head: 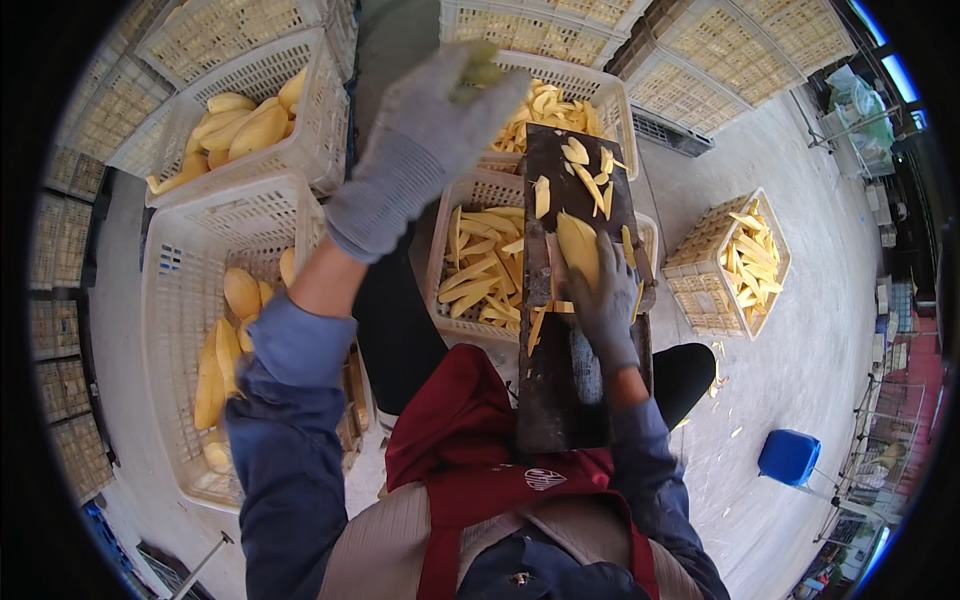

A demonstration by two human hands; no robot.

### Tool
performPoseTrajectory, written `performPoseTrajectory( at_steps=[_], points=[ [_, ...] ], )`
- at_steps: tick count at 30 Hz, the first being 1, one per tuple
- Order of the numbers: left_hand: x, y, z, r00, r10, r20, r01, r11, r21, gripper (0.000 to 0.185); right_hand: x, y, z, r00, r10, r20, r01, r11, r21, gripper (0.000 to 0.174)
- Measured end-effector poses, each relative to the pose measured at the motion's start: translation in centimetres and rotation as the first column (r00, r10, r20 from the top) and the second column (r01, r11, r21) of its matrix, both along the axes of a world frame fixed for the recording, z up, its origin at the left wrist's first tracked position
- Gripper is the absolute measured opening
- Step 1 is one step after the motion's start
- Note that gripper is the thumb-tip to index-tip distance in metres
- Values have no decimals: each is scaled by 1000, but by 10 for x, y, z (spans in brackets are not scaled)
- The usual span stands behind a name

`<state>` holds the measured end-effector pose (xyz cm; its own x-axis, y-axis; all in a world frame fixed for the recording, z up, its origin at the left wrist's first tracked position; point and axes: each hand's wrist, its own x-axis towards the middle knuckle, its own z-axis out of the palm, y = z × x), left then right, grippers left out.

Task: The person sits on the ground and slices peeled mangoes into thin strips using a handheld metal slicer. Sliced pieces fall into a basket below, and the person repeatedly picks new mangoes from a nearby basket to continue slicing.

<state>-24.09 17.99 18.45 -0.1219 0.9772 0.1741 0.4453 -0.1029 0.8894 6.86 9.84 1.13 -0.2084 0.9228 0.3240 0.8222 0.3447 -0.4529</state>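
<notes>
My right hand [606, 304], in a grey glove, lies on a peeled yellow fruit half [579, 244] and presses it to a dark slicing board [551, 150]. Loose yellow slices [589, 184] are scattered over the board's upper part. Raised above the crates at the upper middle, my gloved left hand [457, 97] is blurred, with a yellow-green patch at its fingers; whether it holds something I cannot tell. Beneath the board stands a white plastic crate [480, 328] with long yellow strips [480, 262]. Another crate of cut pieces [551, 105] is beyond it.
At the left, a large white crate [169, 322] holds peeled fruits [217, 360], and a second crate [319, 142] behind it holds more. Stacked crates [720, 45] line the back. A small crate of strips [701, 281] and a blue stool [789, 456] stand on the floor at the right.
</notes>
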Motion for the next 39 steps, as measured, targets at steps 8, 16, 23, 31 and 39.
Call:
performPoseTrajectory(
  at_steps=[8,16,23,31,39],
  points=[
    [-203,-113,-54,876,468,117,-460,883,-91,41,5,-65,29,968,-17,250,18,1000,1,60],
    [-307,-141,-255,908,233,-349,-419,531,-737,86,10,12,-18,996,63,70,-65,998,24,45],
    [-297,-140,-363,876,381,-295,-449,426,-785,107,1,-83,36,949,212,232,-261,943,208,37],
    [-273,-137,-204,736,596,-322,-677,650,-345,112,5,31,-27,991,45,124,-69,977,201,32],
    [-112,-184,17,864,304,-402,-76,867,493,102,-105,-67,87,124,-200,-972,-604,762,-233,69]
  ],
)
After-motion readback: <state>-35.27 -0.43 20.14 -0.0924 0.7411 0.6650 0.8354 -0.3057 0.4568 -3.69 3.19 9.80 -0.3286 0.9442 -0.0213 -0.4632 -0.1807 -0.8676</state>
